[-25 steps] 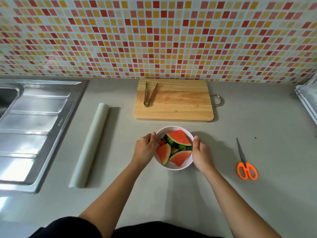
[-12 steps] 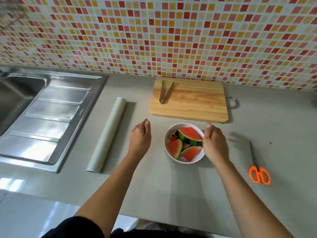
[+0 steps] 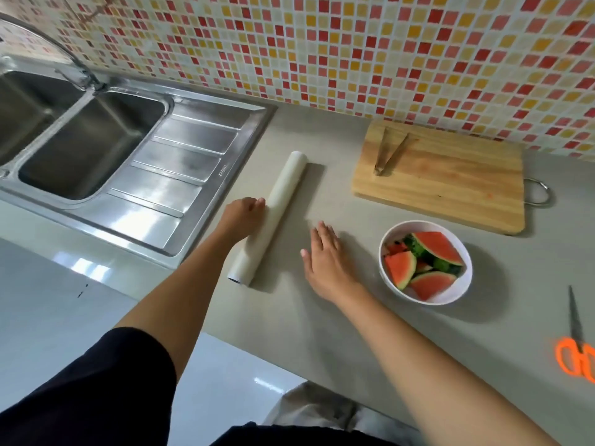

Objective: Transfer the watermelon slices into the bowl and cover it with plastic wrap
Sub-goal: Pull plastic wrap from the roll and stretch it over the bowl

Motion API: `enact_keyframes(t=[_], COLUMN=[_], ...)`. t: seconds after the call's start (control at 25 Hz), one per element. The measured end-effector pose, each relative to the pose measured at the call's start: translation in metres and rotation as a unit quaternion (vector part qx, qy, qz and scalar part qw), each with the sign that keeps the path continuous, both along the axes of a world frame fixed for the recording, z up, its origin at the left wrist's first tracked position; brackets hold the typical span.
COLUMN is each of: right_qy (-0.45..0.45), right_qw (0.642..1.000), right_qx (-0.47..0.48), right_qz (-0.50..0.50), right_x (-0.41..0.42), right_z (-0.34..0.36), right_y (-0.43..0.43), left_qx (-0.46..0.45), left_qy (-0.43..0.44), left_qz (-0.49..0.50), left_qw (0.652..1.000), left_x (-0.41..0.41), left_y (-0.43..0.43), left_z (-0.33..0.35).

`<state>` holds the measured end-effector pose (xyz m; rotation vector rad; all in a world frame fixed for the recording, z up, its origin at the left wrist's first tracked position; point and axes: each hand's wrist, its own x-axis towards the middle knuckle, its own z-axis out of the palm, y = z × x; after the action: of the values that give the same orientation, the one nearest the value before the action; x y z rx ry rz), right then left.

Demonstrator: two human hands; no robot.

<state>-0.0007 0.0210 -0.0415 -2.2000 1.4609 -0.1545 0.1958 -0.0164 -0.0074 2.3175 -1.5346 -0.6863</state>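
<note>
A white bowl (image 3: 463,286) on the grey counter holds several watermelon slices (image 3: 433,247), red flesh up with green rind. Left of it lies a long white roll of plastic wrap (image 3: 280,201). My left hand (image 3: 241,217) is at the roll's left side, its fingertips touching the roll near its middle. My right hand (image 3: 325,255) hovers flat with fingers spread over the counter between the roll and the bowl, holding nothing.
A wooden cutting board (image 3: 450,185) with metal tongs (image 3: 389,154) on it lies behind the bowl by the tiled wall. Orange-handled scissors (image 3: 576,349) lie at the right edge. A steel sink (image 3: 87,140) with drainboard fills the left.
Both hands left the bowl and moved left. My left hand reached the plastic wrap roll; my right hand crossed to the bowl's left. The camera turned left.
</note>
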Motion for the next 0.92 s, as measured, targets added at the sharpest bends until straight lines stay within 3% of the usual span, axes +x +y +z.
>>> enact_keyframes(t=[0.16,0.48,0.72,0.84,0.92], right_qy=[0.084,0.092,0.089,0.056,-0.048], right_qw=[0.996,0.995,0.995,0.998,0.996], right_qx=[0.002,-0.041,-0.039,0.015,0.032], right_qz=[-0.017,-0.028,-0.018,-0.026,-0.074], right_x=[0.0,-0.004,-0.004,-0.001,0.003], right_z=[-0.034,-0.046,-0.039,-0.031,-0.012], right_y=[0.009,0.015,0.015,0.007,-0.003], left_qx=[0.073,0.1,0.069,0.014,-0.027], left_qy=[0.066,0.098,0.296,0.359,0.389], left_qz=[0.017,0.003,0.051,0.053,0.035], left_qw=[0.995,0.99,0.951,0.932,0.92], left_x=[-0.003,0.0,0.0,0.001,0.004], left_y=[-0.009,-0.022,-0.015,-0.016,-0.023], left_z=[-0.007,-0.014,-0.009,0.01,0.032])
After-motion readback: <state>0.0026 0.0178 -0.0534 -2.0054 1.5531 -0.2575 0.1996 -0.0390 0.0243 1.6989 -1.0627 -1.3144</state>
